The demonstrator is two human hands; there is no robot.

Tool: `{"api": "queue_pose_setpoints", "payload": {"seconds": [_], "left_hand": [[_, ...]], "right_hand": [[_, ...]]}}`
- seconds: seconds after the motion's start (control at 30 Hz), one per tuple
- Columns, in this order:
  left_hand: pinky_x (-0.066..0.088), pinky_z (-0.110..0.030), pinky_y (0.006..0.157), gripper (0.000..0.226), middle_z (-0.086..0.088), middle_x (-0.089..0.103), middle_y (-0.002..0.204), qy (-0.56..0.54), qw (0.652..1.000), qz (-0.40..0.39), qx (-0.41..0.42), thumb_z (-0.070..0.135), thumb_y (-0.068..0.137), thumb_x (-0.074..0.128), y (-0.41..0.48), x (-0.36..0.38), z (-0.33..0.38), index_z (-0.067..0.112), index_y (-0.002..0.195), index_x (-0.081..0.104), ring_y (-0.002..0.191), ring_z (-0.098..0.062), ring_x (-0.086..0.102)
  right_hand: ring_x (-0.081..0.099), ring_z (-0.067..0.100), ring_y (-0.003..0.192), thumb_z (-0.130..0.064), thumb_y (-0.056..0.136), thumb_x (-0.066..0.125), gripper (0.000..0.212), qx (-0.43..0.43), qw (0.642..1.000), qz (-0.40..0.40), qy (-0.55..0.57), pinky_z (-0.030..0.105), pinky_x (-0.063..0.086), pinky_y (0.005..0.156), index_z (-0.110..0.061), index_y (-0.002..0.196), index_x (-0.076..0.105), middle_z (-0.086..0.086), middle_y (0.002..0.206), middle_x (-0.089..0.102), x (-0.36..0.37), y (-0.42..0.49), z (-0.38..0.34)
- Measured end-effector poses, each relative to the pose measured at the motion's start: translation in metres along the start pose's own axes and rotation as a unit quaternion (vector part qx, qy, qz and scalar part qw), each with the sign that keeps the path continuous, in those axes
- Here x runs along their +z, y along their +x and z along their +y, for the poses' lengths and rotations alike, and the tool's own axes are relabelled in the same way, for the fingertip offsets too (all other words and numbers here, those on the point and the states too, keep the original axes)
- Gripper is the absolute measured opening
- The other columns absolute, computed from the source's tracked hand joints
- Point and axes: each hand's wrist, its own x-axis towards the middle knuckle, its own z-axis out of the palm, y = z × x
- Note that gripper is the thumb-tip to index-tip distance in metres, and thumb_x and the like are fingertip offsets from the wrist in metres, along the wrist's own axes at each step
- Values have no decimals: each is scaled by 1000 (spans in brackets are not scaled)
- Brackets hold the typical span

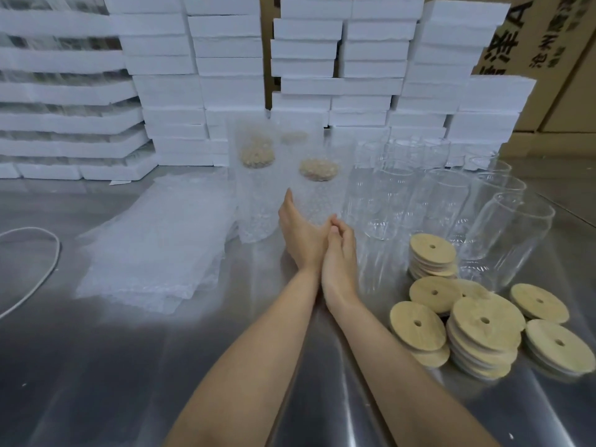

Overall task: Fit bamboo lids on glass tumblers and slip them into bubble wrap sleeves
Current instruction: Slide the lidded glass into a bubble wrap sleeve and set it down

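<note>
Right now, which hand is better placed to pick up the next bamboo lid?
Right. The right hand lies nearer the bamboo lids piled to its right; the left hand would likely have to cross over it.

The bubble wrap sleeves [151,240] are lying on the table [96,366] to my left, sleeved tumblers [317,195] are standing in the middle, bare tumblers [429,195] are standing right of them with bamboo lids [483,330] stacked in front, and foam boxes [225,75] are sitting behind.
</note>
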Motion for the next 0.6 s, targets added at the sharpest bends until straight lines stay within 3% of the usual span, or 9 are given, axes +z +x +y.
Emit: {"api": "queue_pose_setpoints", "payload": {"seconds": [0.1, 0.23, 0.3, 0.43, 0.6], "left_hand": [[19, -19, 110, 88, -9, 34, 148, 24, 999, 40, 23, 22, 77, 73, 2, 4, 1, 10, 149, 25, 138, -21, 30], [4, -10, 108, 89, -10, 27, 153, 51, 998, 28, 27, 26, 83, 70, 5, 2, -4, 7, 151, 17, 143, -21, 21], [-2, -3, 103, 85, -9, 24, 155, 43, 999, 22, 19, 23, 85, 68, 3, 1, -6, 7, 151, 17, 145, -20, 17], [6, 11, 88, 64, -12, 31, 149, 11, 998, 65, 23, -6, 83, 52, -5, -5, -3, 3, 144, 34, 140, -24, 25], [17, 6, 90, 53, -11, 40, 137, -23, 995, 92, -13, -14, 85, 39, -11, -8, -3, 4, 135, 47, 133, -21, 33]], "right_hand": [[46, 2, 127, -34, 103, 35, 30, 5, 999, -4, 35, 27, 33, 112, -34, 123, 56, -11, 136, 52, 9, 12, 0], [48, -8, 118, -31, 103, 35, 27, 23, 996, -33, 78, 16, 36, 97, -41, 110, 60, -25, 120, 56, 14, 26, 0], [50, -2, 117, -21, 103, 37, 28, 26, 995, -29, 88, 15, 37, 97, -34, 110, 61, -23, 116, 57, 13, 32, 0], [52, 13, 122, -3, 95, 44, 33, 55, 993, -37, 100, 29, 42, 106, -18, 121, 58, -4, 125, 57, 11, 37, -3], [44, 15, 127, 1, 90, 60, 59, 47, 997, -62, 26, 30, 38, 108, -18, 142, 40, 6, 144, 44, 10, 42, 1]]}}
